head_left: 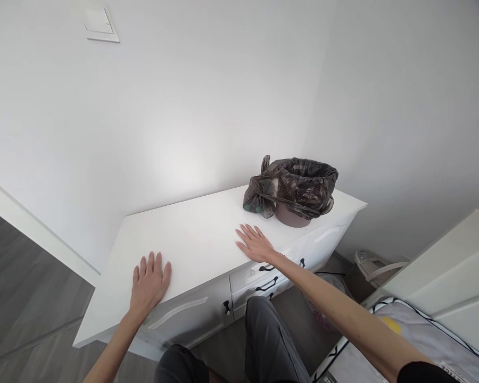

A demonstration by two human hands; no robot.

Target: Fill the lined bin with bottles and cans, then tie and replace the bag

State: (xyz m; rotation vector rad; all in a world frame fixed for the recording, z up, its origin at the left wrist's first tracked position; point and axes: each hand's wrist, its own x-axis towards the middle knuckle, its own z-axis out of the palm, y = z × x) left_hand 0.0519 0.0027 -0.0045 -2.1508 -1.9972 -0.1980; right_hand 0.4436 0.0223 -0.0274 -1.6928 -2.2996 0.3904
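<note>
A white cabinet (191, 234) stands against the wall. My left hand (148, 282) lies flat on its top near the front left, fingers spread, holding nothing. Palm down at the front edge, right of the middle, rests my right hand (256, 243), its fingers apart and empty. Just beyond it is a brown bin (293, 217) lined with a black plastic bag (309, 189) folded over the rim. The bag's gathered, knotted-looking part (259, 197) hangs at the bin's left side, touching the cabinet top.
Dark handles (266, 284) stick out from the cabinet front. At the lower right are a patterned mattress (415, 335), a white panelled door (459, 266) and a lidded container (371, 266) on the floor. A light switch (99, 22) is on the wall.
</note>
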